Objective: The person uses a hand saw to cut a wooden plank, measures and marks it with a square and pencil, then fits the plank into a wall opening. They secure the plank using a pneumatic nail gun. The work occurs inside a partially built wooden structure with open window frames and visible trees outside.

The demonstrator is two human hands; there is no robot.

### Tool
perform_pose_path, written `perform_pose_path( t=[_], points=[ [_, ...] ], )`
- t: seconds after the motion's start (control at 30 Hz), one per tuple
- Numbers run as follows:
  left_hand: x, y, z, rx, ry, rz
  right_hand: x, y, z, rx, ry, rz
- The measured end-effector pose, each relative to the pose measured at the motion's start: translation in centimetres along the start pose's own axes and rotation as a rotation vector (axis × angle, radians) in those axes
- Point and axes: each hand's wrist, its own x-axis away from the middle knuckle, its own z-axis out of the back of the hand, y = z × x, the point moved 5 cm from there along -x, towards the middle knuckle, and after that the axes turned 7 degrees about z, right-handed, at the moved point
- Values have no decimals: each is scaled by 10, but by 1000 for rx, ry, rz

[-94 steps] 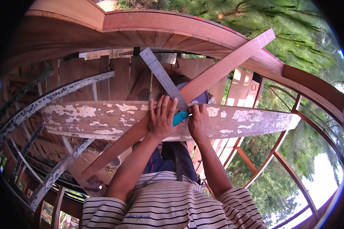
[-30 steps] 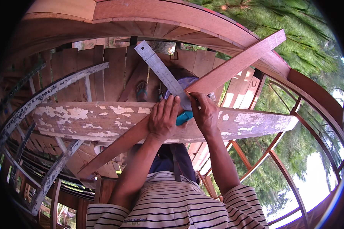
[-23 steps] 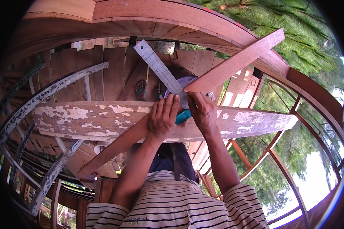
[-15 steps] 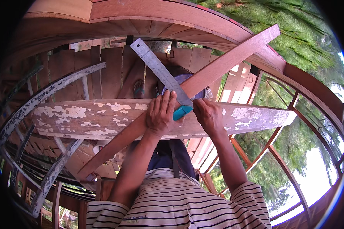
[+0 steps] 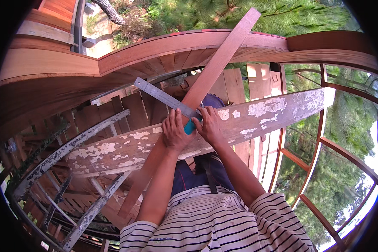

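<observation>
A narrow reddish-brown board (image 5: 212, 69) lies slantwise across a plank with peeling white paint (image 5: 256, 113). Over the board rests a try square with a metal blade (image 5: 161, 96) and a teal stock (image 5: 190, 127). My left hand (image 5: 175, 132) is closed over the board and the square, fingers at the blade and thumb by the stock. Between the pinched fingers of my right hand (image 5: 210, 126) is a thin pencil (image 5: 202, 103), its end sticking up beside the blade. The hands nearly touch at the stock.
A curved wooden wall (image 5: 155, 50) crosses the far side, with the board's far end reaching over it. Worn metal frame bars (image 5: 73, 140) stand at the left beneath the plank. A dark blue round container (image 5: 214, 101) sits below, beyond the plank. Wooden framing (image 5: 321, 126) rises at the right.
The view has turned, so board and plank slant differently. My right hand has moved in over the stock beside the blade, and the pencil now shows. My left hand still holds the square.
</observation>
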Motion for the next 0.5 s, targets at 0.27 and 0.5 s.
perform_pose_path(
  t=[0.27, 0.5],
  points=[
    [5, 2, -4, -90, 28, -54, -2, 18, -18, -169, 20, -154],
    [26, -34, -1, -125, 11, -101, 88, 79, 5, -550, 297, -409]
  ],
)
